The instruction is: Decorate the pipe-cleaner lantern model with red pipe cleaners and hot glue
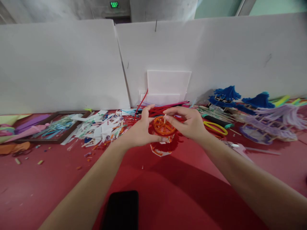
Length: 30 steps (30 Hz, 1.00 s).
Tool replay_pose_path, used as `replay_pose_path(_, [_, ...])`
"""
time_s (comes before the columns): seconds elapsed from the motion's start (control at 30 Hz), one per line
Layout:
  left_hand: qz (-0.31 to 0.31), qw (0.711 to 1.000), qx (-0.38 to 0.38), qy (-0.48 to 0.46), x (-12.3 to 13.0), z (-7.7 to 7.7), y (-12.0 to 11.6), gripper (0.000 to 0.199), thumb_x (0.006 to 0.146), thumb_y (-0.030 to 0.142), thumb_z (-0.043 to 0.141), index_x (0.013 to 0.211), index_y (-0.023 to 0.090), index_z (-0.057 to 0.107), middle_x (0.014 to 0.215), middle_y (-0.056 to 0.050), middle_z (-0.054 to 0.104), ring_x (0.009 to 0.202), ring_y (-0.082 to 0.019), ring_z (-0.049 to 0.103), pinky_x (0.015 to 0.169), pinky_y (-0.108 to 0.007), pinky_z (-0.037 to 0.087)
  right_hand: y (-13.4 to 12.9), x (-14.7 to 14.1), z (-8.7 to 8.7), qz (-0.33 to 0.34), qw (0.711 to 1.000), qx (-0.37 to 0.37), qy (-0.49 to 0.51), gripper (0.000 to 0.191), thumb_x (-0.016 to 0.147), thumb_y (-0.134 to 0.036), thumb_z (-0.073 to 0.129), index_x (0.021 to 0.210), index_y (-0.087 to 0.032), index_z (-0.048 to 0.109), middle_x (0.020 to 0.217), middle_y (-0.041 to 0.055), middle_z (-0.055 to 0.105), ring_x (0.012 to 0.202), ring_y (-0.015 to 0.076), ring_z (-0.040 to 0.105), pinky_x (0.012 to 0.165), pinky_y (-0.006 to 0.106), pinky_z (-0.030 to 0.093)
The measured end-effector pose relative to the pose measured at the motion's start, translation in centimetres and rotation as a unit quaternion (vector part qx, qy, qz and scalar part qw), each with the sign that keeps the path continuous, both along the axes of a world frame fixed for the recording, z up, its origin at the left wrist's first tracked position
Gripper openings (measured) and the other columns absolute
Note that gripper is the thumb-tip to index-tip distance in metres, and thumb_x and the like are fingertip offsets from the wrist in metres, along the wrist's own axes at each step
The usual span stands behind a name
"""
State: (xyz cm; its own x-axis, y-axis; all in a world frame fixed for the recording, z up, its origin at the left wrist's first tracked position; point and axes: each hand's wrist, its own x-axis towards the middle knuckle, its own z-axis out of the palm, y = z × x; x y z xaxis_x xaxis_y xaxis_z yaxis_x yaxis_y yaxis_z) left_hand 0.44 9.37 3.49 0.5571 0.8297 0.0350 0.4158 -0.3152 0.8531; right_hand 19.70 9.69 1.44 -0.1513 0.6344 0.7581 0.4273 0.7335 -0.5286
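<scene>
A small craft model (160,149) with a pale base and red-orange fuzzy trim stands on the red table in front of me. At its top is an orange spoked ring (157,127). My left hand (140,129) curves around the model's left side, its thumb across the front below the ring and its index finger raised behind. From the right, my right hand (188,121) pinches a short pale stick (164,118) upright over the ring's middle. The stick's lower end is too small to make out clearly.
Red pipe cleaners (158,111) lie behind the model. Paper scraps (103,129) and a brown frame (57,140) are at left. A black phone (122,209) lies near me. Blue-roofed models (226,94), a yellow coil (217,126) and a glue gun (240,148) are at right.
</scene>
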Motion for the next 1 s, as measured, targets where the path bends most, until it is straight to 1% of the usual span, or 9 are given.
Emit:
replay_pose_path(0.17, [-0.006, 1.0, 0.006, -0.011, 0.11, 0.08, -0.17, 0.109, 0.064, 0.032, 0.077, 0.143, 0.023, 0.004, 0.131, -0.015, 0.056, 0.112, -0.032, 0.06, 0.098, -0.049, 0.046, -0.01, -0.02, -0.04, -0.01, 1.0, 0.001, 0.006, 0.014, 0.079, -0.022, 0.062, 0.089, -0.016, 0.07, 0.084, 0.0036, 0.074, 0.074, 0.0131, 0.068, 0.072, 0.025, 0.057])
replay_pose_path(0.3, [-0.007, 1.0, 0.014, -0.011, 0.17, 0.15, -0.28, 0.108, 0.064, 0.032, 0.077, 0.143, 0.022, 0.005, 0.126, -0.015, 0.06, 0.113, -0.033, 0.059, 0.099, -0.051, 0.044, -0.04, 0.03, -0.05, -0.01, 1.0, 0.005, 0.007, 0.013, 0.079, -0.022, 0.062, 0.089, -0.017, 0.07, 0.083, 0.0029, 0.074, 0.073, 0.0131, 0.068, 0.071, 0.026, 0.057])
replay_pose_path(0.4, [-0.009, 1.0, 0.011, -0.014, 0.15, 0.14, -0.25, 0.108, 0.063, 0.033, 0.077, 0.143, 0.023, 0.005, 0.127, -0.015, 0.059, 0.113, -0.033, 0.059, 0.098, -0.052, 0.044, -0.11, 0.02, -0.05, -0.015, 1.0, 0.004, 0.004, 0.013, 0.08, -0.023, 0.061, 0.089, -0.018, 0.069, 0.083, 0.0026, 0.074, 0.073, 0.0136, 0.068, 0.071, 0.027, 0.057])
replay_pose_path(0.57, [-0.007, 1.0, 0.009, -0.01, 0.09, 0.08, -0.09, 0.108, 0.065, 0.032, 0.077, 0.144, 0.024, 0.004, 0.131, -0.014, 0.057, 0.112, -0.031, 0.06, 0.098, -0.049, 0.044, -0.1, 0.02, -0.08, -0.012, 1.0, 0.001, -0.006, 0.013, 0.08, -0.024, 0.061, 0.088, -0.018, 0.069, 0.082, 0.003, 0.073, 0.074, 0.0138, 0.068, 0.072, 0.027, 0.057])
replay_pose_path(0.8, [-0.012, 1.0, 0.005, -0.014, 0.0, 0.02, -0.1, 0.106, 0.065, 0.032, 0.076, 0.143, 0.024, 0.005, 0.131, -0.016, 0.056, 0.11, -0.033, 0.061, 0.096, -0.051, 0.046, -0.02, 0.07, -0.12, -0.008, 1.0, 0.006, -0.01, 0.012, 0.08, -0.022, 0.061, 0.088, -0.017, 0.068, 0.081, 0.0029, 0.073, 0.072, 0.0128, 0.067, 0.07, 0.026, 0.056])
replay_pose_path(1.0, [-0.016, 1.0, -0.003, -0.021, 0.0, -0.05, 0.0, 0.106, 0.066, 0.029, 0.075, 0.144, 0.025, 0.003, 0.132, -0.016, 0.055, 0.113, -0.033, 0.059, 0.097, -0.051, 0.046, -0.03, 0.11, 0.02, -0.013, 1.0, 0.016, -0.02, 0.011, 0.08, -0.021, 0.06, 0.087, -0.018, 0.067, 0.08, 0.0028, 0.073, 0.072, 0.0132, 0.067, 0.069, 0.026, 0.056])
